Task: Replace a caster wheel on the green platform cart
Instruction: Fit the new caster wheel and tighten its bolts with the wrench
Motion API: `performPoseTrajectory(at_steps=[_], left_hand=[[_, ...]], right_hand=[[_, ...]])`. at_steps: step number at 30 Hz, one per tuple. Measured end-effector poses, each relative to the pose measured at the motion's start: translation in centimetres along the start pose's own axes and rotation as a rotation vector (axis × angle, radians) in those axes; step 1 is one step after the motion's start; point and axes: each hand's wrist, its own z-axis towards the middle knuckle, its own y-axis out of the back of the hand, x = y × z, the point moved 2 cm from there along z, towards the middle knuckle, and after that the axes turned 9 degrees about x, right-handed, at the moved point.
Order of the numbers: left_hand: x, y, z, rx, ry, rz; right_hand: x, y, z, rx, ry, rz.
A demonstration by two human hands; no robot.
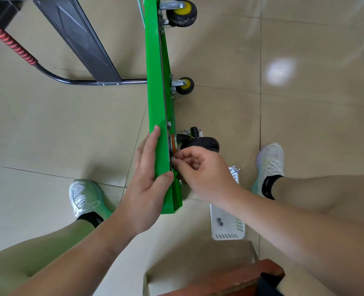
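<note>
Two bare forearms [70,253] are seen nearest, reaching forward from the bottom edge. At the right hand [200,169], the fingers [183,157] are curled, and a small silver fastener [173,159] is pinched between thumb and fingertips, right against the underside of the green platform cart [156,82]. Whether it is a nut or a bolt head cannot be told. The left hand [149,178] is laid on the opposite face of the deck. Its fingers are straight and pressed together flat on the green surface, with the thumb placed across the narrow edge.

Just beyond the right hand, a black caster wheel [200,143] is set against the underside, and an orange ring [173,144] is visible between its fork and the deck. The cart is stood on its side on the tiled floor [304,124], between two white shoes [85,197], and two yellow-hubbed casters [184,85] are mounted farther along it. A second black caster [195,131] is lying on the floor just behind the first. Near the right foot a white basket [228,236] is placed, with two small nuts [220,222] inside and a wrench [236,168] at its far end.
</note>
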Motion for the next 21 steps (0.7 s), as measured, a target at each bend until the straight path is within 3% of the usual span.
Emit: performPoseTrajectory(at_steps=[4,7,14,18,21], left_hand=[[-0.08,0.02,-0.11,0.002,-0.002,-0.017],[-0.18,0.09,-0.11,0.007,0.002,-0.001],[-0.15,0.10,-0.13,0.006,-0.008,-0.009],[-0.18,0.08,-0.07,0.011,-0.011,-0.007],[-0.15,0.08,-0.08,0.010,-0.006,-0.019]], right_hand=[[-0.23,0.19,0.09,-0.028,-0.002,-0.108],[-0.19,0.23,-0.16,-0.004,-0.010,-0.018],[0.01,0.39,0.13,-0.021,0.008,-0.149],[0.17,-0.14,-0.26,0.029,0.007,-0.044],[0.06,-0.17,0.01,0.038,0.004,-0.093]])
